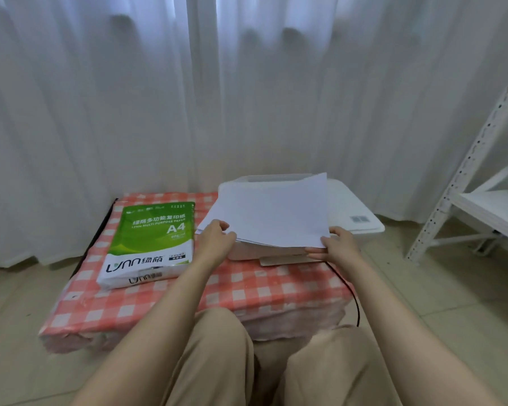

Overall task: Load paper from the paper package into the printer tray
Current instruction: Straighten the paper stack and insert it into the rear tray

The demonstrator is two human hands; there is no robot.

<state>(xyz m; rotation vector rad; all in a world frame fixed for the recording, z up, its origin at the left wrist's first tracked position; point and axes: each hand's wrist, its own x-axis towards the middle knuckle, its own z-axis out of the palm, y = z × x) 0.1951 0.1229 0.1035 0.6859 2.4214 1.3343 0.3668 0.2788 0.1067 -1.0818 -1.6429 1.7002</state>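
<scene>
Paper stack (pixel 272 213): held over the white printer (pixel 355 212), at the right of the checked-cloth counter (pixel 276 291). Long axis seems to run away from the person, toward the curtain (pixel 159 98). Far edge tilted up, near edge lower, just above the printer's front.

Left hand (pixel 214 240): fingers curled on the stack's near-left corner, gripping it.

Right hand (pixel 336 244): pinches the near-right corner, thumb on top, fingers (pixel 314 249) underneath.

Paper package (pixel 150 238): flat on the counter, left of the printer, long axis also pointing away. Not touched.
</scene>
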